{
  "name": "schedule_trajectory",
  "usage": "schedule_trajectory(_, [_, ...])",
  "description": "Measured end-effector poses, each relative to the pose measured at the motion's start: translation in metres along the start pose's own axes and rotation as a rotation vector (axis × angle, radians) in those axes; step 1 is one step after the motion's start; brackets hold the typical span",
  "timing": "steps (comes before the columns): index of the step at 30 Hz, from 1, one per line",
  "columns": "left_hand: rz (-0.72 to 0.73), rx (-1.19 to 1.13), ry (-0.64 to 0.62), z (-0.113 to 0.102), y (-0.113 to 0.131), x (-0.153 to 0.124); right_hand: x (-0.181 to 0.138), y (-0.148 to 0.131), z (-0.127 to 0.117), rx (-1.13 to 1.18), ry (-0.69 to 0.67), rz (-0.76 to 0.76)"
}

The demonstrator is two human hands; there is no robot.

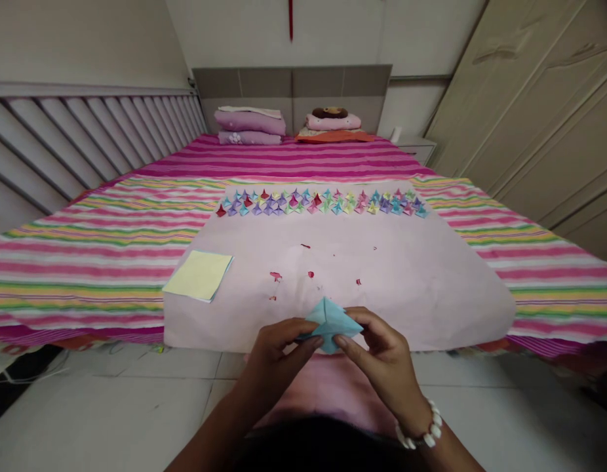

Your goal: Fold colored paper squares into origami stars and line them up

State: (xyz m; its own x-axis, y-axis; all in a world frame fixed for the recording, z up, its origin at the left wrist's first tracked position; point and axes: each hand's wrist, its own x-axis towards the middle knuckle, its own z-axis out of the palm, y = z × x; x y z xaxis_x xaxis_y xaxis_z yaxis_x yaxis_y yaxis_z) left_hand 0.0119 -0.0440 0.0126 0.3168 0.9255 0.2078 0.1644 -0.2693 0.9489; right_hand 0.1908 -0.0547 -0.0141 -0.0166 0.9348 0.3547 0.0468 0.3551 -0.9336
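A folded piece of light blue origami paper (pixel 333 320) is held between both hands, just over the near edge of a pale pink sheet (pixel 396 275). My left hand (pixel 281 347) pinches its left side, thumb on the near face. On the right side, my right hand (pixel 382 347) grips it with the thumb near the lower middle and fingers behind. The paper has a diamond shape with a crease down its upper part. Fingers hide its side edges. A white-beaded bracelet (pixel 424 429) circles my right wrist.
Rows of small colourful folded paper pieces (pixel 293 203) line the sheet's far side. A stack of square paper, yellow on top (pixel 199 275), lies at left. Small red scraps (pixel 311 275) dot the middle. The sheet rests on a striped bed (pixel 87 242); folded bedding (pixel 249 124) sits by the headboard.
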Motion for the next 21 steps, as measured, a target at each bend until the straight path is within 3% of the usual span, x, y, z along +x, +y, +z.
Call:
schedule_trajectory(3, [-0.073, -0.053, -0.006, -0.001, 0.001, -0.001, -0.002, 0.002, -0.001, 0.036, 0.021, -0.004])
schedule_trajectory(7, [-0.13, -0.135, -0.019, -0.003, 0.002, -0.002, 0.0, 0.0, -0.004, 0.044, -0.066, -0.026])
schedule_trajectory(21, [-0.199, -0.261, -0.118, -0.014, -0.003, -0.003, 0.005, -0.005, -0.009, 0.25, -0.164, 0.097])
